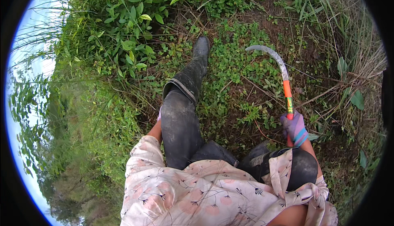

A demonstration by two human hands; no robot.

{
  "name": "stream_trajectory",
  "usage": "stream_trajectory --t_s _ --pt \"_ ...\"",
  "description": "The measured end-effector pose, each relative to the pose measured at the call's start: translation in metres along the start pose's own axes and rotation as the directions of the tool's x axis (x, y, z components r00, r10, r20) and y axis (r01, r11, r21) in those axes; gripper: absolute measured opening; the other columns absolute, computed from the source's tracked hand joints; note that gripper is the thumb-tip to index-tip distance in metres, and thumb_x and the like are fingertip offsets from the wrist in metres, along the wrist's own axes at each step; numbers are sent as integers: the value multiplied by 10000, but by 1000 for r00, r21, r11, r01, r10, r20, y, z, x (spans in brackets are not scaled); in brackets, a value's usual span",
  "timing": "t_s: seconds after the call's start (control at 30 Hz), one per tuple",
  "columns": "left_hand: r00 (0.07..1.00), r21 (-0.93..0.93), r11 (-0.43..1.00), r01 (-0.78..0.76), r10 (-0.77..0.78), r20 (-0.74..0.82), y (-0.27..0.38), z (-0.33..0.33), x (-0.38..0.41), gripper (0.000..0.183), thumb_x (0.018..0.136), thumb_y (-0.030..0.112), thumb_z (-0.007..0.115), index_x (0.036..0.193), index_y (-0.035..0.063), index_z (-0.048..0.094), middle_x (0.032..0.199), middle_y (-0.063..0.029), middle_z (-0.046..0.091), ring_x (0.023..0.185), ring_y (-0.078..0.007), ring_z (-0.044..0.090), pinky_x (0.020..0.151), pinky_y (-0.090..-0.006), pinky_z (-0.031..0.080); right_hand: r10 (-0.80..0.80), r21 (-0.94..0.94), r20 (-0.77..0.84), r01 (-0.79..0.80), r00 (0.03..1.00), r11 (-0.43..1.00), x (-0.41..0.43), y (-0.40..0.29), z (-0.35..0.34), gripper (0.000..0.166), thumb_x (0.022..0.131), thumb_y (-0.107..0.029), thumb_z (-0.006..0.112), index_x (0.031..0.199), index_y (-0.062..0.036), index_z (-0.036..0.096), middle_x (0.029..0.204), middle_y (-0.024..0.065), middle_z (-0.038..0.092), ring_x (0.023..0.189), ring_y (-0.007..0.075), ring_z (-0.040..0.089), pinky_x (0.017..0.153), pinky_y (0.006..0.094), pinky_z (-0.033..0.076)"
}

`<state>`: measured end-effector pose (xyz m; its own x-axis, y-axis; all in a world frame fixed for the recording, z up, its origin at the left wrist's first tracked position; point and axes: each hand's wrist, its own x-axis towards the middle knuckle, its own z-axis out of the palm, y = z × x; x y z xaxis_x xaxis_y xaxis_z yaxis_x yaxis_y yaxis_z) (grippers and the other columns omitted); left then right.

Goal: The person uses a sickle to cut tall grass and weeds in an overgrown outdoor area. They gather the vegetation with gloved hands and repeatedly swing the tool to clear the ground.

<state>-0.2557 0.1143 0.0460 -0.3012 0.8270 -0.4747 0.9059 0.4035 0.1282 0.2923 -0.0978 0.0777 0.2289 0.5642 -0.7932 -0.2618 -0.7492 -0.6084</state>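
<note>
My right hand (295, 128), in a purple glove with a blue band, grips the red lower handle of a sickle (287, 93). The sickle's grey curved blade points up and bends left above low weeds (246, 59); its handle is orange and red with a coloured label between. On the left, my left hand (159, 114) is nearly all hidden behind my knee, with only a sliver of its light purple glove showing. What its fingers do cannot be seen.
One black rubber boot (201, 53) stands forward on weedy soil. Leafy green shrubs (132, 35) grow close on the left. Dry grass and thin stems (354, 78) lie at the right. My other bent leg (303, 167) is beside my right forearm.
</note>
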Motion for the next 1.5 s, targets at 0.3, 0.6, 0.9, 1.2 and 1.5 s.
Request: stream_trajectory --t_s 0.3,0.6,0.9,1.2,1.5 --pt "944 -397 883 -249 313 104 -36 -24 -63 389 934 285 442 1171 1 561 1141 -124 609 1013 -216 561 915 -361 429 -179 -168 -34 170 983 971 1 -40 -10 164 812 -114 617 806 -29 477 549 20 483 376 119 465 345 276 382" --pt "791 -35 874 -485 422 -444 216 -179 -112 449 864 307 634 544 29 485 542 -20 529 505 -75 384 455 -305 326 -243 228 -182 281 953 932 -32 -10 -36 168 830 -158 614 828 -46 490 566 2 495 385 93 463 361 250 392" --pt "-744 167 -898 -407 432 510 531 25 -321 206 704 334 673 752 139 628 845 -54 600 719 -233 610 569 -371 467 130 422 -886 658 445 624 -139 84 -105 188 850 -146 627 918 -45 485 584 4 489 404 90 451 375 236 386" --pt "-59 238 -286 -928 746 664 579 210 -290 711 774 410 620 1397 198 351 1457 -121 312 1324 -336 314 1098 -427 241 315 419 -905 477 285 773 -154 172 -253 122 831 -101 574 790 -39 478 569 33 481 371 158 452 351 291 387" --pt "14 -435 699 -567 536 844 596 263 -282 1129 793 471 671 1417 239 -241 1471 -122 287 1333 -306 311 983 -684 190 233 332 -682 10 694 943 -80 170 -198 238 921 -260 429 987 -78 567 948 60 577 924 196 506 820 375 385"
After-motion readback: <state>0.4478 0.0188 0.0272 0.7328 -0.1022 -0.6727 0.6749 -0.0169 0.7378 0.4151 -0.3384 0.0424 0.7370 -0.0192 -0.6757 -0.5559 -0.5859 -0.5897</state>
